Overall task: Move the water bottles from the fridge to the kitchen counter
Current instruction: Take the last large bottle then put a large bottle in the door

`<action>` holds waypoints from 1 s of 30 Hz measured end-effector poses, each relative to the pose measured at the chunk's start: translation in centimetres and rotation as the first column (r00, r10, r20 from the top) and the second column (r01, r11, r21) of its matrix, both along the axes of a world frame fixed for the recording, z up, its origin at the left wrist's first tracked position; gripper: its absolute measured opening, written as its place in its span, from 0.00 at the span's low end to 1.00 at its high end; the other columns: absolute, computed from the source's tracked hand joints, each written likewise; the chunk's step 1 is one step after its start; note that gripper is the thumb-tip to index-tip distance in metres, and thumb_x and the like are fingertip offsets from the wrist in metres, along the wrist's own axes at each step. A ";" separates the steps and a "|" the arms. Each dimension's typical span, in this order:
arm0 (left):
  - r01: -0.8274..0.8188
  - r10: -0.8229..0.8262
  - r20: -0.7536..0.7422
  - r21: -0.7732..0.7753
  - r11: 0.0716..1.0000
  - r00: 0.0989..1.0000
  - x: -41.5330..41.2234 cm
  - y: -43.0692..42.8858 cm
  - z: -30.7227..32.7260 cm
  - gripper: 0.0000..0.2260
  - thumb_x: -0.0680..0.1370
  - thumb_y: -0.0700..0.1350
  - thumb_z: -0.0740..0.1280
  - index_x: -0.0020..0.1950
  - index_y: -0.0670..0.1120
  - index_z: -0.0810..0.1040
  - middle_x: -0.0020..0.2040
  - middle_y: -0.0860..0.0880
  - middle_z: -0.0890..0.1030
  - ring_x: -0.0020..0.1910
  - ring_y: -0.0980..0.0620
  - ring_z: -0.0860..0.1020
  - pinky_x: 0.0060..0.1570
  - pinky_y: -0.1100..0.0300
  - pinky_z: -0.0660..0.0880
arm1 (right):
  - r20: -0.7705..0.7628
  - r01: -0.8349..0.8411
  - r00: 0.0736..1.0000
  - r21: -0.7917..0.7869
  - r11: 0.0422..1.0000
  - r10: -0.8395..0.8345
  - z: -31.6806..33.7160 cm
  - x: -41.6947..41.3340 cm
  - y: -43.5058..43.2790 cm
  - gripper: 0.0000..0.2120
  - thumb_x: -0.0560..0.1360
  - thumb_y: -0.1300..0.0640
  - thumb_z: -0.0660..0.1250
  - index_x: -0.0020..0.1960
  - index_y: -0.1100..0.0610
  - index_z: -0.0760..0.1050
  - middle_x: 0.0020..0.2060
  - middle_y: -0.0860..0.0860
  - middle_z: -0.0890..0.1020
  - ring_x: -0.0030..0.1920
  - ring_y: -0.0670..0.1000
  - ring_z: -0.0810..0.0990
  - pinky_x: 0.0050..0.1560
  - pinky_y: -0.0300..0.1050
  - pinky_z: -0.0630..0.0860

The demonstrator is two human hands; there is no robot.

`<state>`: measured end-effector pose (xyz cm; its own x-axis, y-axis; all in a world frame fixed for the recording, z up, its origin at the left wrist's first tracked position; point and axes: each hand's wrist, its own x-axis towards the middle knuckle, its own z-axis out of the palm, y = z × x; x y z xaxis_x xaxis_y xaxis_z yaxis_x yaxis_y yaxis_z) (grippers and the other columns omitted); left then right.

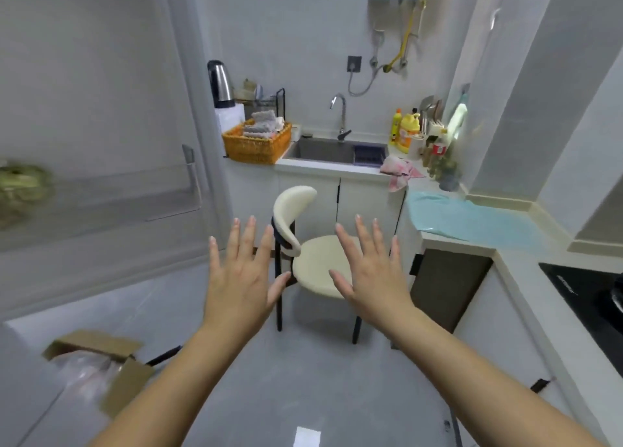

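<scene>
kitchen counter (519, 261) runs ahead; left hand (239, 278), right hand (371, 278) splayed forward.

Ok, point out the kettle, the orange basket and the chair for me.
kettle (220, 86): head view, on its steel body.
basket (258, 148): head view, on its orange front wall.
chair (294, 200): head view, on its cream backrest.

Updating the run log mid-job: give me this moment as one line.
left hand open, empty | right hand open, empty | water bottles: none identifiable | kitchen counter: blue mat | chair ahead
</scene>
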<state>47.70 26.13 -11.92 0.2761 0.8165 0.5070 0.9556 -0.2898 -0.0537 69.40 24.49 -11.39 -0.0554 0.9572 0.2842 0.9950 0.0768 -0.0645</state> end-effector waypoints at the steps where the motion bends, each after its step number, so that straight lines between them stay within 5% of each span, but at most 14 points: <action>1: -0.047 0.047 -0.001 -0.001 0.999 0.999 -1.1 -0.1 0.0 0.34 0.75 0.62 0.58 0.75 0.43 0.65 0.74 0.38 0.65 0.75 0.37 0.61 0.68 0.32 0.61 | -0.007 -0.044 0.999 0.007 0.999 0.044 -0.1 -0.9 0.8 0.35 0.81 0.39 0.54 0.80 0.44 0.39 0.80 0.54 0.42 0.79 0.59 0.38 0.75 0.63 0.40; 7: -0.286 0.286 -0.001 0.021 0.958 0.958 -7.1 -1.2 -0.3 0.34 0.75 0.60 0.63 0.75 0.42 0.64 0.75 0.38 0.63 0.76 0.38 0.59 0.68 0.33 0.59 | 0.005 -0.291 0.957 0.027 0.956 0.291 -0.6 -6.7 4.4 0.35 0.80 0.39 0.57 0.81 0.46 0.45 0.80 0.54 0.46 0.80 0.60 0.43 0.76 0.64 0.44; 14: -0.474 0.474 0.002 0.031 0.880 0.881 -13.1 -3.5 -1.1 0.33 0.76 0.61 0.58 0.75 0.43 0.65 0.75 0.39 0.64 0.76 0.39 0.60 0.69 0.33 0.59 | 0.044 -0.477 0.879 0.031 0.879 0.475 -1.2 -14.0 6.3 0.34 0.76 0.38 0.58 0.79 0.49 0.56 0.77 0.57 0.62 0.77 0.64 0.59 0.71 0.67 0.62; 19: -0.545 0.545 0.004 0.028 0.838 0.838 -18.5 -4.3 -1.4 0.33 0.75 0.61 0.56 0.75 0.43 0.66 0.75 0.39 0.65 0.75 0.39 0.61 0.69 0.33 0.59 | 0.071 -0.578 0.813 -0.022 0.816 0.578 -1.8 -19.3 7.1 0.34 0.79 0.37 0.50 0.80 0.46 0.44 0.80 0.54 0.48 0.80 0.61 0.44 0.75 0.64 0.47; 21: -0.563 0.563 0.007 0.026 0.826 0.826 -21.4 -4.4 -1.6 0.33 0.75 0.61 0.61 0.74 0.43 0.67 0.75 0.39 0.65 0.75 0.39 0.61 0.68 0.33 0.60 | 0.060 -0.615 0.786 -0.029 0.788 0.616 -1.7 -22.3 7.0 0.34 0.78 0.36 0.45 0.80 0.46 0.43 0.80 0.54 0.48 0.80 0.61 0.44 0.75 0.63 0.47; 26: -0.631 0.631 0.018 0.024 0.775 0.776 -30.2 -6.0 -1.3 0.34 0.74 0.59 0.65 0.74 0.42 0.66 0.74 0.38 0.66 0.74 0.38 0.62 0.66 0.31 0.61 | 0.074 -0.691 0.716 -0.067 0.720 0.694 -1.5 -31.6 6.7 0.32 0.81 0.39 0.52 0.80 0.47 0.45 0.81 0.54 0.45 0.80 0.61 0.43 0.76 0.63 0.46; 30: -0.692 0.692 0.018 0.046 0.720 0.721 -37.7 -8.0 -0.9 0.30 0.79 0.61 0.59 0.74 0.41 0.67 0.73 0.37 0.67 0.73 0.37 0.64 0.66 0.31 0.62 | 0.074 -0.752 0.644 -0.116 0.648 0.761 -1.1 -39.9 5.7 0.33 0.79 0.36 0.40 0.80 0.46 0.39 0.80 0.53 0.39 0.79 0.59 0.37 0.77 0.63 0.42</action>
